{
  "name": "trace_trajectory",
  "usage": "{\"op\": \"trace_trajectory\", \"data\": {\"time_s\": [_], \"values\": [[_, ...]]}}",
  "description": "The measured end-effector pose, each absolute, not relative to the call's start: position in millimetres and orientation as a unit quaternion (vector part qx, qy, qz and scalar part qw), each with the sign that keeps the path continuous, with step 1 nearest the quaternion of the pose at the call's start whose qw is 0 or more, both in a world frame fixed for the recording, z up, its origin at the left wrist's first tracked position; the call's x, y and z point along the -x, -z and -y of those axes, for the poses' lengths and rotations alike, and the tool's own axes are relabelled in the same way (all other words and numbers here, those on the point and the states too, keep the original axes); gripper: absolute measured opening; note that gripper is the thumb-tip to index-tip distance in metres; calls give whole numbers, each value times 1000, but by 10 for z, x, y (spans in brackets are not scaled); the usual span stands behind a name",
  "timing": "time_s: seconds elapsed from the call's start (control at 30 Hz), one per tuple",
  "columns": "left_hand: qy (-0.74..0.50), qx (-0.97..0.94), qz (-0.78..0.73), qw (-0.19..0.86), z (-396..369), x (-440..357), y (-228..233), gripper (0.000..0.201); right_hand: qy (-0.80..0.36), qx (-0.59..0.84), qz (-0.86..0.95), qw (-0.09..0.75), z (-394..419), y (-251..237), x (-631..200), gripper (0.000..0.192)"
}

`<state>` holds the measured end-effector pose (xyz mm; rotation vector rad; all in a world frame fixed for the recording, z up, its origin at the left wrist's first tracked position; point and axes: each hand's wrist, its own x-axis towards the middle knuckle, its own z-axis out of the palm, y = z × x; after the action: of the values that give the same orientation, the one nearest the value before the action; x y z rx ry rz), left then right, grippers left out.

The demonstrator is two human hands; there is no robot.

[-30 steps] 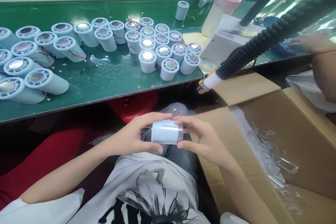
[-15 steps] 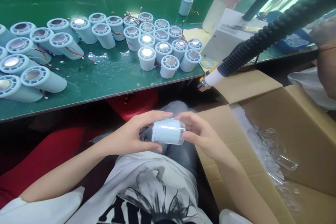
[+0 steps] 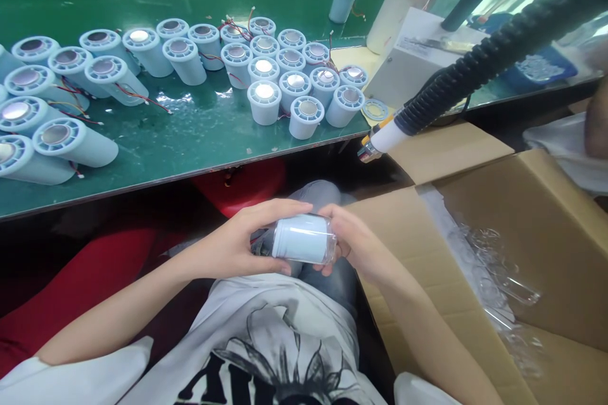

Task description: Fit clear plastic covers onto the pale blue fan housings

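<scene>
two hands grip one pale blue cylinder (image 3: 304, 238) over my lap, below the edge of the green bench (image 3: 199, 133). my left hand (image 3: 242, 243) clasps its left end, thumb under, fingers over; my right hand (image 3: 356, 243) cups the clear right end. i judge this step to be seating or checking that end cap. next move, in my judgement, calls for steady axial pressure. like cylinders (image 3: 285, 85) stand on the bench; a cardboard box (image 3: 546, 215) sits open at my right.

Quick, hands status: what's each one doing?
Left hand: closed on the pale blue cylinder.
Right hand: gripping the same cylinder's clear end.
</scene>
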<state>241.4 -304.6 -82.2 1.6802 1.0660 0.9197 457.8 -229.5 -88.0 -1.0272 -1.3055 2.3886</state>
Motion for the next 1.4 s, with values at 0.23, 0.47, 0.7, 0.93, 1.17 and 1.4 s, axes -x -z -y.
{"op": "trace_trajectory", "data": {"time_s": [0.23, 0.47, 0.7, 0.93, 1.17, 1.4], "values": [[-390, -697, -396, 453, 3037, -2398, 870, 82, -833, 354, 417, 84, 2318, 876, -4521, 50], [-396, -701, -385, 452, 3029, -2401, 886, 81, -887, 338, 315, 8, 2309, 901, -4498, 65], [-402, -666, -410, 476, 3046, -2439, 869, 78, -897, 353, 260, -51, 2280, 839, -4485, 88], [-406, -594, -439, 538, 3072, -2446, 862, 72, -884, 328, 332, -23, 2328, 955, -4525, 84], [-471, -464, -464, 590, 3224, -2365, 826, 68, -616, 229, 706, 263, 2402, 935, -4435, 67], [-636, -355, -579, 368, 3817, -1874, 758, 48, -669, 295, 555, 397, 2373, 1099, -3967, 38]]}}
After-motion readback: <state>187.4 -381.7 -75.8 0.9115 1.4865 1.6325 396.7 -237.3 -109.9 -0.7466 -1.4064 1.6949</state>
